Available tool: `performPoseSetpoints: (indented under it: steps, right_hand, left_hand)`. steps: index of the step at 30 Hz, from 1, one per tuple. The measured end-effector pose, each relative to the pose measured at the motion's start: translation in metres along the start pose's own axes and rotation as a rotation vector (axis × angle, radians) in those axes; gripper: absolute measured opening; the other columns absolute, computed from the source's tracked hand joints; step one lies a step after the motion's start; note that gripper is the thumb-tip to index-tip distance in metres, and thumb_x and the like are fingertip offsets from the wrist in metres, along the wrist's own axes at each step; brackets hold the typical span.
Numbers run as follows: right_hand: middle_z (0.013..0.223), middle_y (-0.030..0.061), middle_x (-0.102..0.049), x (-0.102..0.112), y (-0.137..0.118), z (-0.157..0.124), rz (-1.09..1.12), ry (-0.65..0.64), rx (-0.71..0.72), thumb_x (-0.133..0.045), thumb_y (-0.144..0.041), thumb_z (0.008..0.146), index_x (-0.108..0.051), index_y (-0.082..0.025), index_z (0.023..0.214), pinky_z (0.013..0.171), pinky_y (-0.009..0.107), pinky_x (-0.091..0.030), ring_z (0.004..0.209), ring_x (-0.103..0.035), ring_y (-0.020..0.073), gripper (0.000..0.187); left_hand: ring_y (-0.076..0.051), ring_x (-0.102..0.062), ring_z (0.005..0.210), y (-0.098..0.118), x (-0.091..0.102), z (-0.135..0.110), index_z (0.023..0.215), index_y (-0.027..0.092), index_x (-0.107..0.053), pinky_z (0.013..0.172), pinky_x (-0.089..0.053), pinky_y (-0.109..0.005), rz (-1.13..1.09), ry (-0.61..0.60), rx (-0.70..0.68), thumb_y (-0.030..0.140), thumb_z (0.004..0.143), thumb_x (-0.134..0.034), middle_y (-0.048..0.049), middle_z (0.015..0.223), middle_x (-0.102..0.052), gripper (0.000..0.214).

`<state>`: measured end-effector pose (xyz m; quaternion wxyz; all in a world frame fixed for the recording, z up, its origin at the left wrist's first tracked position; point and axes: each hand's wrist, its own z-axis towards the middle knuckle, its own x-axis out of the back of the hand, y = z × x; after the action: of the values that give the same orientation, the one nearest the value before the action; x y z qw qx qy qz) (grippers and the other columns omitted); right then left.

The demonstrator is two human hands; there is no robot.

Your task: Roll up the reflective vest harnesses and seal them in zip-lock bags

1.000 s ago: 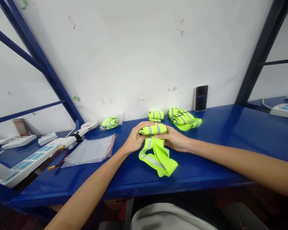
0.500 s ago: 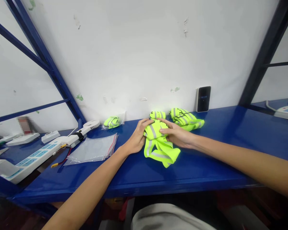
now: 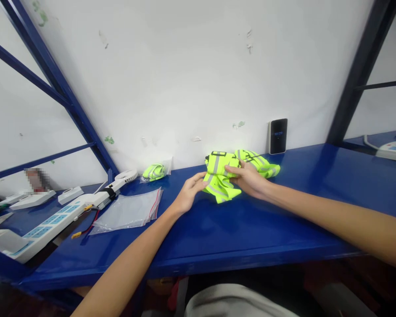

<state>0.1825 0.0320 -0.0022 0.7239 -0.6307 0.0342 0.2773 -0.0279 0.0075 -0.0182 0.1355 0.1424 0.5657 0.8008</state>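
Note:
A rolled neon-yellow reflective strap (image 3: 222,162) with grey stripes and a black buckle is held just above the blue table. My right hand (image 3: 250,178) grips the roll from its right side, thumb across the front. A loose tail of the strap hangs below the roll. At that tail's left edge, the thumb and fingers of my left hand (image 3: 189,193) close on the fabric. Behind my right hand lies another bundled yellow strap (image 3: 267,167), partly covered. The small roll seen earlier at the back is hidden behind the held one.
A bagged yellow strap (image 3: 154,171) lies by the wall, left of my hands. Clear zip bags (image 3: 127,211) lie nearer, beside a white power strip (image 3: 49,224) and a small fan (image 3: 126,175). A phone-like black-screened device (image 3: 278,136) stands against the wall at right.
The rolled strap has moved up and away toward the wall, its buckle now showing. My left hand has slid from the roll down to the loose tail; my right hand keeps its grip.

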Motion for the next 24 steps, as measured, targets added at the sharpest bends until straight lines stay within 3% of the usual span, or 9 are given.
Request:
performPoseSetpoints:
  steps: [3,5,6,8,10,15,18,24]
  right_hand:
    - [0.118,0.0058,-0.067,-0.002,0.000,-0.002,0.027,0.001,0.037,-0.073,-0.017,0.077,-0.050,-0.027,0.122,0.099,0.042,-0.050,0.110,-0.064,0.0233,0.051]
    - [0.118,0.0052,-0.067,-0.005,-0.002,-0.004,0.033,0.033,0.042,-0.073,-0.015,0.075,-0.043,-0.029,0.131,0.098,0.040,-0.052,0.108,-0.065,0.0226,0.065]
    - [0.117,0.0049,-0.068,-0.006,-0.002,-0.005,0.032,0.062,0.038,-0.074,-0.014,0.074,-0.039,-0.030,0.136,0.096,0.039,-0.053,0.106,-0.066,0.0223,0.073]
    - [0.112,0.0045,-0.070,-0.009,-0.003,-0.007,0.021,0.135,0.011,-0.075,-0.011,0.071,-0.028,-0.030,0.144,0.092,0.036,-0.056,0.102,-0.068,0.0219,0.089]
    - [0.106,0.0046,-0.072,-0.010,-0.002,-0.007,0.013,0.191,-0.030,-0.075,-0.008,0.068,-0.019,-0.028,0.149,0.086,0.033,-0.058,0.099,-0.069,0.0218,0.101]
    - [0.096,0.0048,-0.074,-0.012,0.000,-0.009,0.023,0.160,-0.050,-0.072,-0.001,0.064,-0.011,-0.023,0.152,0.078,0.031,-0.061,0.091,-0.071,0.0225,0.110]
    - [0.100,0.0057,-0.073,-0.012,-0.001,-0.010,-0.017,0.162,-0.051,-0.071,0.002,0.062,-0.013,-0.022,0.152,0.076,0.029,-0.060,0.092,-0.070,0.0218,0.110]
    - [0.109,0.0077,-0.068,-0.008,-0.002,-0.009,-0.048,0.150,-0.115,-0.075,-0.004,0.065,-0.011,-0.025,0.151,0.071,0.029,-0.060,0.091,-0.069,0.0210,0.109]
  left_hand:
    - [-0.028,-0.061,0.114,0.003,-0.007,-0.006,0.148,0.021,-0.028,0.098,-0.045,-0.039,0.080,-0.059,0.036,0.033,0.078,-0.072,-0.0137,0.130,-0.060,0.083]
    - [-0.027,-0.062,0.114,0.006,-0.012,-0.010,0.152,0.030,0.000,0.100,-0.045,-0.043,0.169,-0.070,0.009,0.032,0.074,-0.076,-0.0137,0.136,-0.055,0.110]
    - [-0.028,-0.060,0.116,0.008,-0.014,-0.011,0.152,0.032,0.005,0.102,-0.043,-0.045,0.246,-0.078,-0.030,0.033,0.070,-0.079,-0.0136,0.139,-0.052,0.117]
    - [-0.031,-0.051,0.128,0.011,-0.017,-0.012,0.152,0.032,-0.008,0.109,-0.036,-0.048,0.458,-0.110,-0.126,0.034,0.062,-0.085,-0.0126,0.146,-0.045,0.119]
    - [-0.031,-0.041,0.136,0.012,-0.018,-0.012,0.149,0.030,-0.028,0.114,-0.029,-0.046,0.651,-0.140,-0.205,0.033,0.060,-0.085,-0.0098,0.150,-0.041,0.105]
    - [-0.022,-0.061,0.113,0.009,-0.016,-0.009,0.128,0.023,-0.057,0.101,-0.044,-0.035,0.784,-0.120,-0.237,0.015,0.078,-0.064,-0.0060,0.126,-0.064,0.051]
    - [-0.020,-0.064,0.106,0.008,-0.016,-0.010,0.124,0.021,-0.059,0.095,-0.048,-0.032,0.803,-0.098,-0.252,0.008,0.076,-0.057,-0.0055,0.119,-0.067,0.050]
    - [-0.019,-0.059,0.117,0.009,-0.013,-0.013,0.140,0.025,-0.042,0.099,-0.046,-0.032,0.895,-0.168,-0.392,0.001,0.075,-0.049,-0.0055,0.135,-0.058,0.070]
